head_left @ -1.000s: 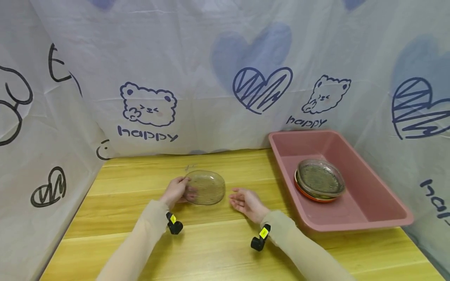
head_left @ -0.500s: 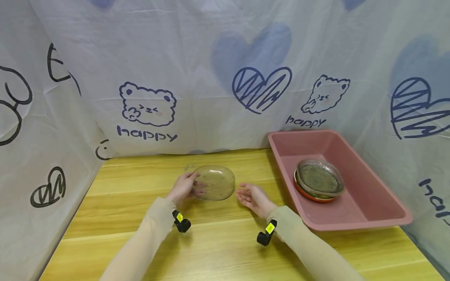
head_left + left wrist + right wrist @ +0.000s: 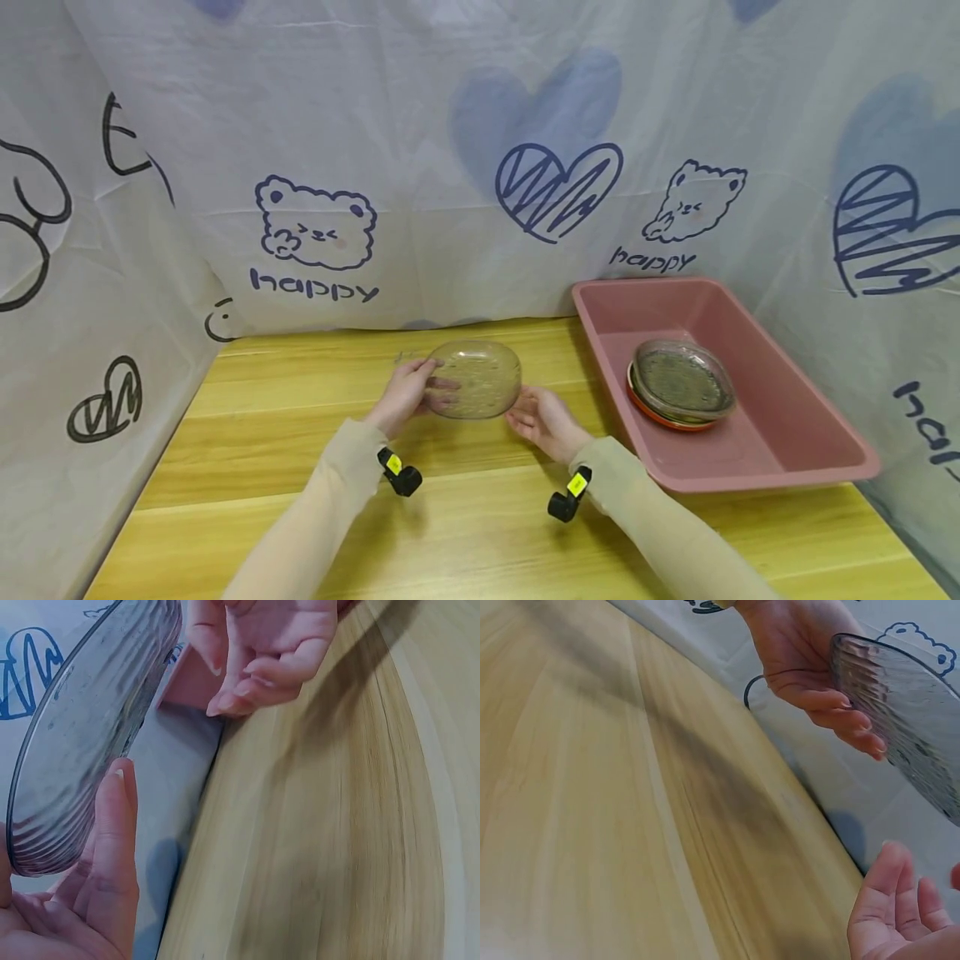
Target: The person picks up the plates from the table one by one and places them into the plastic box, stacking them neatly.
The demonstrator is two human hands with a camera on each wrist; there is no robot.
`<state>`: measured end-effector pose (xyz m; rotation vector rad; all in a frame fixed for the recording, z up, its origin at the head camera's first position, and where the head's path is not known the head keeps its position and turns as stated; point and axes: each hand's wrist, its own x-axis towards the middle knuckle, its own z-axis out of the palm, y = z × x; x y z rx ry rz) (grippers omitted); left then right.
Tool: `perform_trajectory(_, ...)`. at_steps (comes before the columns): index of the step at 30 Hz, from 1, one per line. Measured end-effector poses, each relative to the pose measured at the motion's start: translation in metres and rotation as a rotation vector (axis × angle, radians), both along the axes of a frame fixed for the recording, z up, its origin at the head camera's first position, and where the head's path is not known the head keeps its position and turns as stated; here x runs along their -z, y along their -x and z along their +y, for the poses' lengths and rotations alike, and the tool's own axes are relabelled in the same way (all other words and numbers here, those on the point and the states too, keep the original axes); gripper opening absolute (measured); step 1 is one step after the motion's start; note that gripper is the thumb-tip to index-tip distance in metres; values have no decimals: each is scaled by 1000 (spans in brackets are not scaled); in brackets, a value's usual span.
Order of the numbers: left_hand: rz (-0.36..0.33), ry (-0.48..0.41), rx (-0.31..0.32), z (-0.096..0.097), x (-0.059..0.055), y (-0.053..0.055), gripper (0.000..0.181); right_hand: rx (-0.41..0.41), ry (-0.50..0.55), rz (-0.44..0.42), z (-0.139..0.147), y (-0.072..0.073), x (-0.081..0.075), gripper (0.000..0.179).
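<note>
A clear, ribbed glass plate (image 3: 483, 375) with rounded sides hangs above the middle of the table. My left hand (image 3: 403, 398) grips it by its left edge, thumb on top and fingers spread underneath, seen through the glass. In the left wrist view the swirled side of the plate (image 3: 90, 727) rests against the left fingers (image 3: 114, 832). Just beside the plate's lower right edge is my right hand (image 3: 549, 423), palm turned inward and fingers loosely bent. The right wrist view shows a gap between the right hand (image 3: 900, 915) and the plate (image 3: 900, 712).
A pink plastic tub (image 3: 787, 462) stands on the right of the wooden table (image 3: 480, 517). Inside it lies a stack of dishes, a clear glass one (image 3: 682, 379) on top and an orange rim (image 3: 686, 427) below. Printed white cloth (image 3: 435, 250) hangs behind and at both sides.
My left hand has carried the glass plate to the right and slightly up and away. My right hand shifted a little right, then stayed, and the gap between it and the plate has narrowed.
</note>
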<state>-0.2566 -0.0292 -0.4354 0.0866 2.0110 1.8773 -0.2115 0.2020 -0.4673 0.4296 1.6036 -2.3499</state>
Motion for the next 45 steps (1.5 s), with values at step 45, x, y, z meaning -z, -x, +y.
perform_trajectory(45,27,42,-88,15,20,-17,43,-55,-4,25,-14,3,-9,32)
